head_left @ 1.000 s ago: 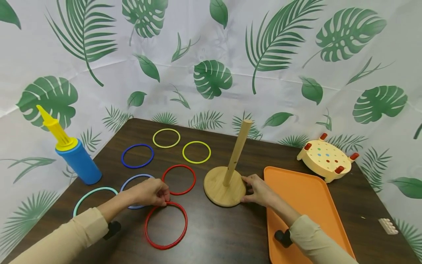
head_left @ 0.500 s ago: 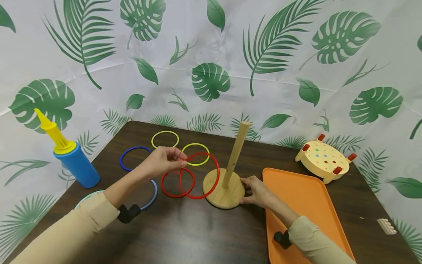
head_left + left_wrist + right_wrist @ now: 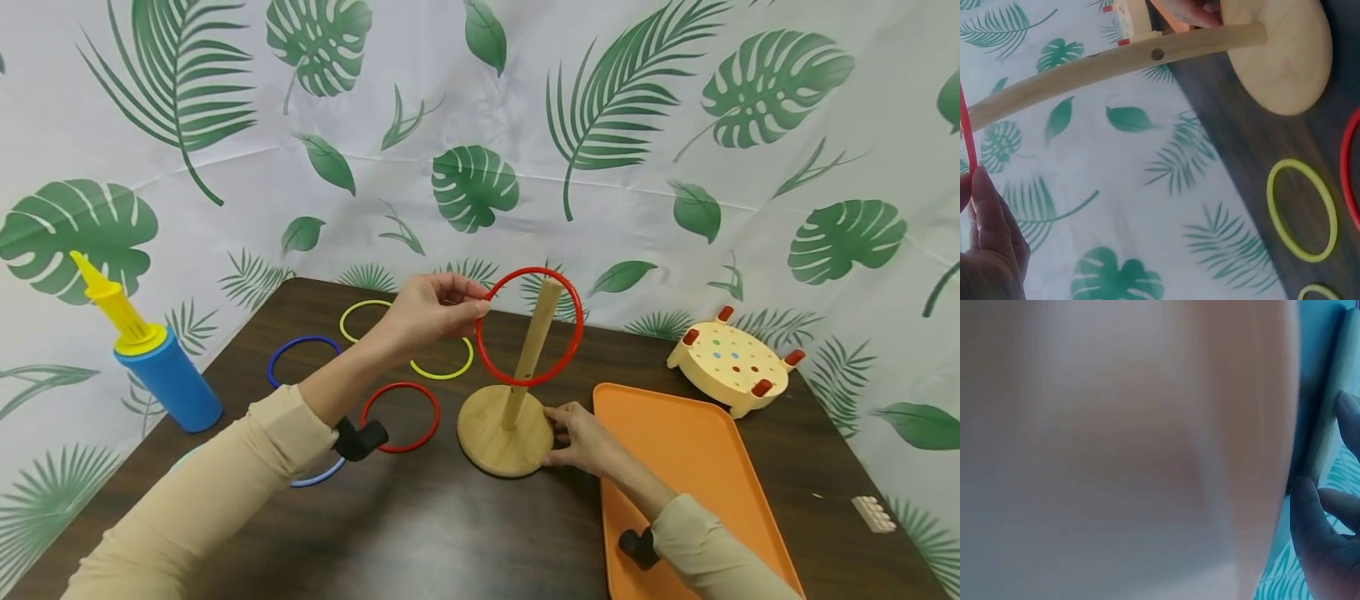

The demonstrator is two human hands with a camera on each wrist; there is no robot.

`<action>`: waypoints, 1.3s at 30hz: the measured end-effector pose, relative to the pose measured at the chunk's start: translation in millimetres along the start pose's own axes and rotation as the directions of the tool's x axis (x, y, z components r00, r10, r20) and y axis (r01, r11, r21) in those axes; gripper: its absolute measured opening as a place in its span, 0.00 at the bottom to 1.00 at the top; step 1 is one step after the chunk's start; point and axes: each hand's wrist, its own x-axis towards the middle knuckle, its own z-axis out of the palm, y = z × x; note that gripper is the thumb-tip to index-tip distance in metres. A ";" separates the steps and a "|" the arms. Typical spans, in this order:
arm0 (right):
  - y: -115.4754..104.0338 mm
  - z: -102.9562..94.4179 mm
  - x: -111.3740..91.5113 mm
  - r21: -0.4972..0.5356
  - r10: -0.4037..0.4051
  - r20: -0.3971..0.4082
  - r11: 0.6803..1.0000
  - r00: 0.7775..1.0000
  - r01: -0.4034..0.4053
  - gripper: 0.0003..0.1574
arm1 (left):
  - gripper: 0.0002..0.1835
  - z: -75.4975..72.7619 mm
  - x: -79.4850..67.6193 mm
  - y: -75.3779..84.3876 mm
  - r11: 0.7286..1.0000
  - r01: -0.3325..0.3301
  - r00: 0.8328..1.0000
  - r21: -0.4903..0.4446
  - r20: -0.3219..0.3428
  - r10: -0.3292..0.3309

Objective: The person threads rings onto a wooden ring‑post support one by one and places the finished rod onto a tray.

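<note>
**Red ring point(image 3: 581, 325) raised at the top of the wooden stand point(image 3: 512, 421)**

The table point(image 3: 480, 533) carries, along its right side, the orange tray point(image 3: 690, 442). Left of this, before you, the wooden stand rests with its base flat and peg up. At the left edge stands the blue pump point(image 3: 168, 379); at the far right corner, the cream pegged drum point(image 3: 727, 367). Your left hand point(image 3: 435, 312) pinches the red ring closely between thumb and fingers; the ring is tilted up, level with the peg's upper end, and whether it encircles the peg cannot be told. Your right hand point(image 3: 581, 442) holds the base's right rim, thumb and fingers parted along it. Toward the far left corner lie the yellow rings point(image 3: 442, 377) and the dark blue ring point(image 3: 271, 364). The small pale block point(image 3: 873, 514) lies near the right edge.
</note>
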 end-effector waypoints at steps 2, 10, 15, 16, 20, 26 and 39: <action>0.3 0.7 0.3 0.005 0.007 -0.001 1.000 1.000 -0.007 0.47 | 0.11 4.3 5.1 -3.7 1.000 0.014 1.000 -0.025 -0.004 -0.014; 1.3 2.2 -1.1 0.010 0.007 -0.010 1.000 1.000 -0.007 0.47 | 0.11 17.6 19.4 -20.2 0.994 0.092 0.996 -0.055 -0.007 -0.092; 1.8 3.1 -2.2 0.018 0.008 -0.019 1.000 1.000 -0.007 0.46 | 0.11 26.4 21.7 -32.3 0.992 0.126 0.992 -0.007 0.012 -0.126; 2.1 3.3 -2.2 0.022 0.011 -0.022 1.000 1.000 -0.010 0.45 | 0.10 27.7 21.7 -37.5 0.990 0.140 0.990 0.015 0.012 -0.140; 2.2 4.3 -2.2 0.041 0.021 -0.040 0.999 0.999 -0.020 0.41 | 0.09 30.5 21.4 -66.8 0.971 0.219 0.976 0.098 -0.014 -0.218; 0.1 5.6 -2.9 0.061 0.039 -0.050 0.997 0.998 -0.036 0.37 | 0.06 32.5 18.7 -115.7 0.932 0.333 0.943 0.144 -0.075 -0.325; -2.1 6.9 -3.7 0.097 0.095 -0.057 0.991 0.994 -0.089 0.45 | 0.04 38.3 14.9 -143.3 0.929 0.337 0.940 0.155 -0.109 -0.323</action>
